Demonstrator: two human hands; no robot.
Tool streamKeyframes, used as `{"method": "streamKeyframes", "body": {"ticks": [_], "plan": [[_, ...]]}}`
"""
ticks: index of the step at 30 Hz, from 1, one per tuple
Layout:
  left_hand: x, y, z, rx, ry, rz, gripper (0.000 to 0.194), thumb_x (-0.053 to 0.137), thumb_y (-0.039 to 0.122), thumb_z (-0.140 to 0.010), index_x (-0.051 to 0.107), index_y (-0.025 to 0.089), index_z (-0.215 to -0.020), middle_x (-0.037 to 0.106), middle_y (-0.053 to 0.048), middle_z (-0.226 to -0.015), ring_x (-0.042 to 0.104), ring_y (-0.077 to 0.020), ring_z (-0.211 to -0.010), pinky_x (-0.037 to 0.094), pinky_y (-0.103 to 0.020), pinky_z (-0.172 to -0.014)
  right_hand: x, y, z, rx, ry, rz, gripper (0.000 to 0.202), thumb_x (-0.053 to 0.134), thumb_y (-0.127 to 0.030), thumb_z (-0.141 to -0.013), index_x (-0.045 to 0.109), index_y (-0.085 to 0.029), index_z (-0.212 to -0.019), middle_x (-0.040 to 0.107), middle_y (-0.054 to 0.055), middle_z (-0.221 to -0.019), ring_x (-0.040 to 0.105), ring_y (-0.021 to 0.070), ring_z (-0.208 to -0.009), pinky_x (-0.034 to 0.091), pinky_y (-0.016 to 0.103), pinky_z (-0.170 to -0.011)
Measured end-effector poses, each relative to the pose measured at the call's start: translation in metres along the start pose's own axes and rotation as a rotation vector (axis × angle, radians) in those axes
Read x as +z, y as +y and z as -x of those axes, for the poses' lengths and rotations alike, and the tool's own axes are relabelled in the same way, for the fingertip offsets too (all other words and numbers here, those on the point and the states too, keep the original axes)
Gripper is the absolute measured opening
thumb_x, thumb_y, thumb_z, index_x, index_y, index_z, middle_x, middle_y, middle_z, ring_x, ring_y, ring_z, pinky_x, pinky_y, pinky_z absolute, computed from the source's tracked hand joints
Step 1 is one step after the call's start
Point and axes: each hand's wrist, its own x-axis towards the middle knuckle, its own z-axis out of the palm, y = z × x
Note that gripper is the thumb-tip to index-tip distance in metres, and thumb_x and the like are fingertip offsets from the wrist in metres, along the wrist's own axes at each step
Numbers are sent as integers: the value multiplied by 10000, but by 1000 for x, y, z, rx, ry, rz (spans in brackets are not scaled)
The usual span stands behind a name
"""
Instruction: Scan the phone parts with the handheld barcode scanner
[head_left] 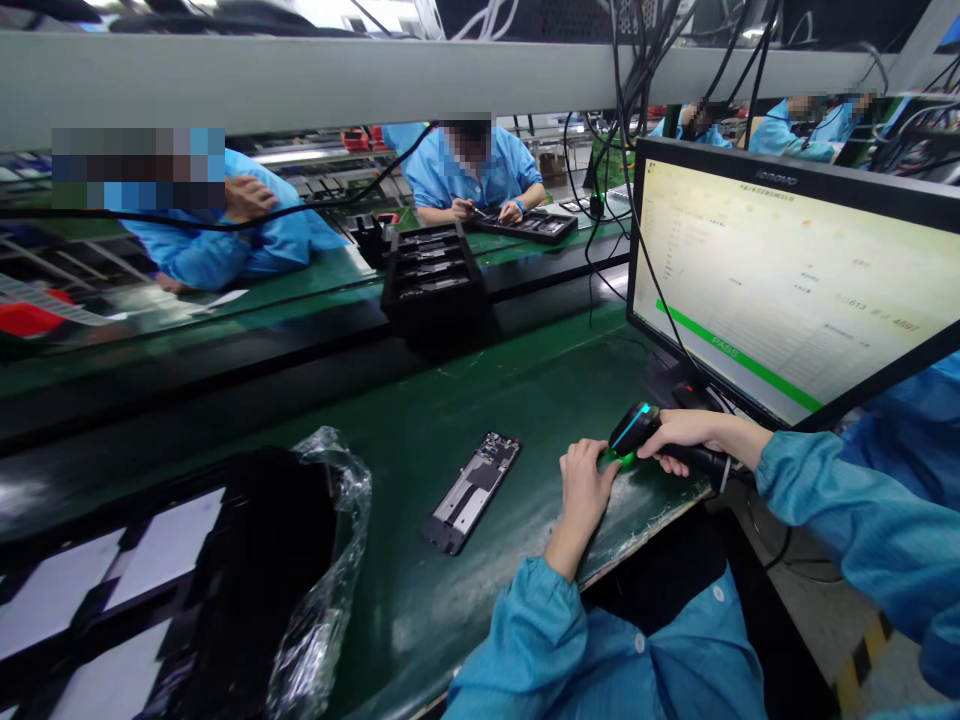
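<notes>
My right hand (679, 440) is wrapped round the handle of a black barcode scanner (636, 428) with a blue light strip. Its head points down at the fingertips of my left hand (585, 485), where a green glow falls. The left fingers are drawn together low over the green mat; whatever they pinch is hidden or too small to name. To the left of that hand, apart from it, lies an opened phone body (472, 490) with its circuit board showing at the far end.
A black tray (247, 560) with white rectangular pieces and crumpled clear plastic (322, 600) fills the near left. A monitor (795, 290) showing a green PASS bar stands right, cables hanging before it. Beyond are a black slotted box (431, 300) and co-workers in blue (480, 175).
</notes>
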Motion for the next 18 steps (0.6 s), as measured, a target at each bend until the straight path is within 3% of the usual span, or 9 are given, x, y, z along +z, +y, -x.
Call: {"method": "streamKeyframes", "body": {"ticks": [5, 10, 14, 18], "plan": [[-7, 4, 27, 50, -24, 21, 467, 701, 265, -847, 499, 205, -1264, 600, -95, -1224, 535, -272, -1147, 434, -433, -983, 1, 4, -2, -10, 22, -24, 276, 687, -291, -748, 606, -86, -582, 616, 67, -512, 551, 119, -403, 477, 191, -391], [-10, 8, 55, 139, -106, -71, 643, 655, 361, -883, 368, 173, -1427, 424, -182, -1479, 379, -360, -1387, 320, -564, -1146, 5, 11, -3, -37, 62, -77, 280, 714, -319, -720, 604, -95, -593, 623, 65, -525, 546, 126, -402, 476, 210, -382], [-14, 16, 69, 79, -146, 73, 606, 641, 333, -892, 391, 175, -1421, 392, -181, -1512, 321, -352, -1433, 273, -576, -1181, 20, 20, 6, -86, 151, -129, 321, 720, -381, -730, 586, -117, -606, 600, 39, -527, 540, 123, -417, 454, 216, -393], [-16, 39, 75, -159, -159, 531, 364, 558, 303, -940, 507, 193, -1284, 572, -144, -1319, 515, -266, -1265, 405, -471, -1101, 42, 34, 15, -99, 255, -164, 406, 692, -489, -761, 564, -138, -603, 556, 4, -517, 524, 107, -422, 414, 208, -411]]}}
